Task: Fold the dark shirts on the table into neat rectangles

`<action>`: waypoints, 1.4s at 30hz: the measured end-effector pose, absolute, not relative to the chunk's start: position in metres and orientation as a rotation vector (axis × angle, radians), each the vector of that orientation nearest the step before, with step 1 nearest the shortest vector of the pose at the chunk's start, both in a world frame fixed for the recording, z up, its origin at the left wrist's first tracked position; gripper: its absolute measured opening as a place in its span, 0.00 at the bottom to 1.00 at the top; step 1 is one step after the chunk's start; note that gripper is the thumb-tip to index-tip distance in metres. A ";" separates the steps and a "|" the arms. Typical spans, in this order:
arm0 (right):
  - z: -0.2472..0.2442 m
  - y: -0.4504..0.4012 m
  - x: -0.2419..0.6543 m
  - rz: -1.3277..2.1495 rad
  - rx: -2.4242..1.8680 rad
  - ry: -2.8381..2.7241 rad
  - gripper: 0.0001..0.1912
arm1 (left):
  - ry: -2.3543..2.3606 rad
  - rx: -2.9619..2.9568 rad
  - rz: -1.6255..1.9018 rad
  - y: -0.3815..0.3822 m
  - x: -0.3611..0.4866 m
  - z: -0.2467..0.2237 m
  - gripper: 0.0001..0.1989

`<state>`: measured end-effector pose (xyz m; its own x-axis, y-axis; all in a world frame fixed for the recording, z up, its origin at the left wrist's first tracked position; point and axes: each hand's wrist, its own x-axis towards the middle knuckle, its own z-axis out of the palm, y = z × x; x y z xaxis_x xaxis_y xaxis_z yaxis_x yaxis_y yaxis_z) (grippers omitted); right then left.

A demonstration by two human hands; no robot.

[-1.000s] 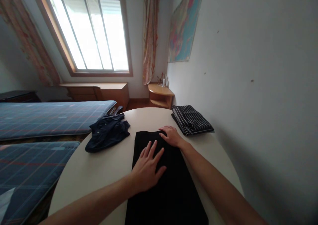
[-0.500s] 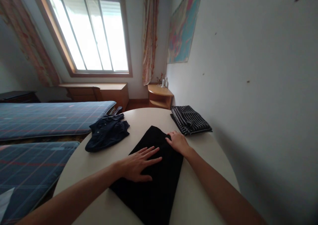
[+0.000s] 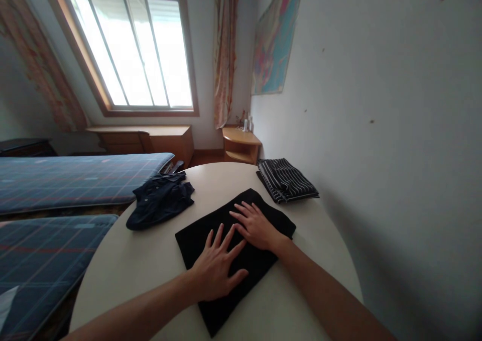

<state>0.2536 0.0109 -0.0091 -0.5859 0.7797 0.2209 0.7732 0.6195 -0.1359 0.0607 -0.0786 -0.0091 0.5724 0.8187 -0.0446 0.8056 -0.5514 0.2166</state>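
A folded black garment (image 3: 222,301) lies flat on the pale round table (image 3: 143,275); its exact kind cannot be made out. My left hand (image 3: 216,268) rests palm down on its middle with the fingers spread. Just beyond and to the right, my right hand (image 3: 258,226) also lies flat on the cloth, fingers stretched out, its fingertips close to those of my left. Neither hand grips anything. Parts of the cloth under both palms are hidden.
At the table's far left lies a dark navy buttoned garment (image 3: 161,200). A folded black-and-white striped cloth (image 3: 288,180) sits at the far right, near the white wall (image 3: 395,180). Plaid mattresses (image 3: 75,180) stand left of the table, a wooden corner shelf (image 3: 241,139) behind.
The black garment has turned and now lies wider across the table, its near end drawn back from the front. My right hand has slid left onto its middle, beside my left hand.
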 end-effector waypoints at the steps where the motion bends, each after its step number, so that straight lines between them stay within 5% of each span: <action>1: -0.012 0.011 0.251 0.099 -1.263 -2.616 0.26 | 1.331 2.605 0.083 -0.074 0.056 -0.010 0.37; 12: -0.025 0.000 0.237 0.185 -1.736 -2.317 0.30 | 1.237 2.678 0.127 -0.038 0.038 0.003 0.34; 20: -0.019 0.013 0.265 0.451 -1.514 -2.407 0.28 | 1.134 2.695 0.068 -0.066 0.057 -0.005 0.48; 34: -0.007 0.026 0.299 0.363 -1.224 -2.240 0.23 | 0.948 2.855 0.255 -0.051 0.041 -0.005 0.24; 38: -0.011 0.020 0.301 0.255 -1.405 -2.402 0.27 | 0.872 2.810 0.248 -0.058 0.040 -0.006 0.26; 42: -0.003 0.011 0.287 0.104 -1.529 -2.314 0.21 | 0.800 2.755 0.208 -0.068 0.040 0.008 0.30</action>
<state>0.2866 0.0109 -0.0026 -0.3468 0.9017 0.2582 0.8748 0.4103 -0.2577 0.0402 -0.0675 0.0078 0.8375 0.5428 0.0633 0.5048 -0.8128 0.2909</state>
